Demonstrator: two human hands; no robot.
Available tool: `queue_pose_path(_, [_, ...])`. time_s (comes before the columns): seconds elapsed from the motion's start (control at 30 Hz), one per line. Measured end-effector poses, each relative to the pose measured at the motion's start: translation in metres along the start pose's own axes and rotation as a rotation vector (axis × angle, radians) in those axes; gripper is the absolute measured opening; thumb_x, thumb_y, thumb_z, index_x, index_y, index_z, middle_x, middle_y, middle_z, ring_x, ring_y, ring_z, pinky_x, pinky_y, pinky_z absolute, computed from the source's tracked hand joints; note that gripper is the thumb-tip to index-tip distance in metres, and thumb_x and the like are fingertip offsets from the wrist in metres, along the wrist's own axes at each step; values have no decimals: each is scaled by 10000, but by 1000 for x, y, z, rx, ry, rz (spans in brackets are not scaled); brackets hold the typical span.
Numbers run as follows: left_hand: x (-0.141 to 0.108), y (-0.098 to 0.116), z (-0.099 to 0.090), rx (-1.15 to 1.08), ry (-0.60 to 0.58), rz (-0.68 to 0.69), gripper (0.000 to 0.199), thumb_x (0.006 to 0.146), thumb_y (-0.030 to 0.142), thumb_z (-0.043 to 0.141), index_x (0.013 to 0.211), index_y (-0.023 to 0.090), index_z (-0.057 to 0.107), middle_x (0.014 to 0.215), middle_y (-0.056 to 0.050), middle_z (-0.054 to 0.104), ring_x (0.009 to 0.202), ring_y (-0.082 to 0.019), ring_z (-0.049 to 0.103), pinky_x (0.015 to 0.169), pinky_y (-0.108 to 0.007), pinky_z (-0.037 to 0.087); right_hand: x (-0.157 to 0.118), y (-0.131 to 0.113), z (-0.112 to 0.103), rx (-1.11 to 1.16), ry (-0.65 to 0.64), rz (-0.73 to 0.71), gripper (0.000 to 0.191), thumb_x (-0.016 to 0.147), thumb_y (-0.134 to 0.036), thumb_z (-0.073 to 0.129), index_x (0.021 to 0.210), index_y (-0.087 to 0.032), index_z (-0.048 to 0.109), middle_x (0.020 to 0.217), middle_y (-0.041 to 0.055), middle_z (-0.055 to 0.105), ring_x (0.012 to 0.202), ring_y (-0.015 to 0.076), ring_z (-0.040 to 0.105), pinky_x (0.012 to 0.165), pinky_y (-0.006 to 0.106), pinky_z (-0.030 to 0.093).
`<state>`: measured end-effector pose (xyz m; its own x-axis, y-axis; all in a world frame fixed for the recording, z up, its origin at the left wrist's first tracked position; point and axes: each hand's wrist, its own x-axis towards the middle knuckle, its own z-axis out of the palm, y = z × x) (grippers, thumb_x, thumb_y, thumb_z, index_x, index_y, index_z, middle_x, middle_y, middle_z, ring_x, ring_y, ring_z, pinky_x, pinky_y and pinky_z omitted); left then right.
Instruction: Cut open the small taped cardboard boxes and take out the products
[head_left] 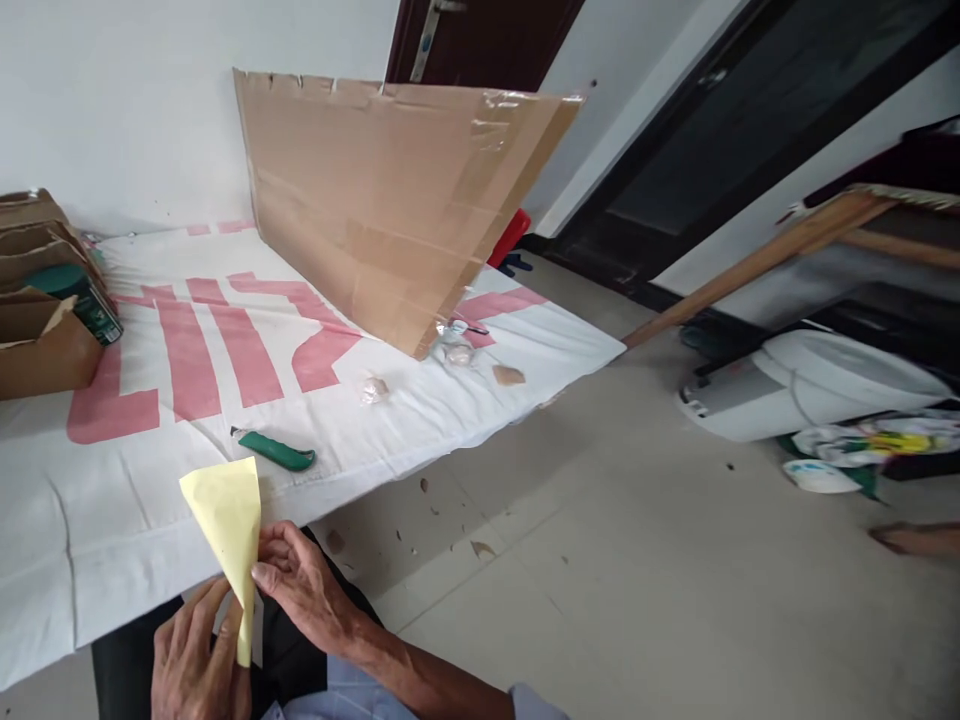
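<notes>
A sheet of yellow paper [231, 515], folded to a narrow point at its lower end, is held over my lap at the table's front edge. My left hand [196, 650] grips its lower part, the fingers partly behind it. At its right edge, my right hand [304, 590] pinches the paper between thumb and fingers. Just beyond the paper lies a green-handled cutter [276, 450] on the white cloth [315, 500]. Two small clear-wrapped lumps, one a plastic-wrapped bundle [373, 390], rest farther back.
A large cardboard panel [367, 190] leans upright on the table. Cardboard boxes [49, 355] with a dark green container [75, 295] stand at the left. On the floor to the right are a white bucket [817, 385] and a wooden-legged frame [757, 270]. Scraps [482, 549] litter the tiles.
</notes>
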<state>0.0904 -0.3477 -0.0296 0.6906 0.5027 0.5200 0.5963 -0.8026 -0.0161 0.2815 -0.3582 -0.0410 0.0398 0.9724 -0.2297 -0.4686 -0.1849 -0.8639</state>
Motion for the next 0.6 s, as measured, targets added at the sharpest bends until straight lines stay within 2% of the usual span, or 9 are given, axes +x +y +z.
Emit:
queue_pose_path(0.07, [9, 4, 1, -21, 10, 6, 368, 976, 35, 519, 1300, 154, 648, 1270, -179, 728, 1203, -334, 678, 925, -440, 508, 0, -4, -5, 38, 10, -9, 581, 739, -550, 940, 1103, -230, 619, 984, 41, 768, 910, 202, 725, 813, 322, 556])
queue_pose_path(0.2, [26, 10, 5, -67, 10, 59, 357, 968, 27, 523, 1264, 166, 665, 1273, -162, 734, 1216, -333, 676, 938, -443, 508, -1, -19, -14, 13, 59, -76, 432, 762, -540, 897, 920, -216, 659, 813, 3, 722, 772, 169, 666, 756, 296, 531])
queue_pose_path(0.3, [42, 13, 10, -115, -8, 79, 318, 1015, 117, 572, 1313, 179, 664, 1323, -161, 725, 1258, -331, 669, 941, -427, 518, 0, -46, -32, -19, 132, -170, 360, 806, -518, 844, 913, -220, 673, 861, 11, 734, 822, 179, 673, 791, 297, 548])
queue_pose_path(0.37, [56, 10, 15, -125, -14, 58, 325, 1053, 217, 595, 1372, 180, 644, 1366, -176, 712, 1283, -339, 664, 933, -425, 533, 6, -71, -54, -57, 191, -228, 344, 824, -504, 816, 971, -224, 680, 937, 28, 757, 897, 201, 695, 833, 311, 566])
queue_pose_path(0.43, [72, 2, 24, -80, -6, 21, 336, 1075, 262, 580, 1395, 169, 627, 1407, -202, 698, 1305, -360, 663, 917, -442, 552, 19, -95, -83, -150, 233, -247, 328, 821, -495, 785, 959, -220, 671, 930, 35, 752, 898, 211, 695, 807, 315, 573])
queue_pose_path(0.53, [100, -17, 45, 19, -44, -13, 359, 1081, 257, 554, 1423, 166, 616, 1499, -218, 667, 1385, -395, 636, 894, -473, 584, 46, -118, -126, -387, 366, -163, 259, 781, -440, 723, 849, -213, 618, 763, -7, 673, 705, 164, 616, 659, 269, 501])
queue_pose_path(0.6, [120, -29, 62, 29, -144, -28, 422, 1057, 240, 574, 1472, 174, 609, 1557, -211, 635, 1456, -412, 589, 903, -505, 605, 63, -122, -147, -589, 436, -73, 201, 772, -397, 670, 795, -217, 584, 655, -45, 584, 604, 137, 534, 584, 247, 422])
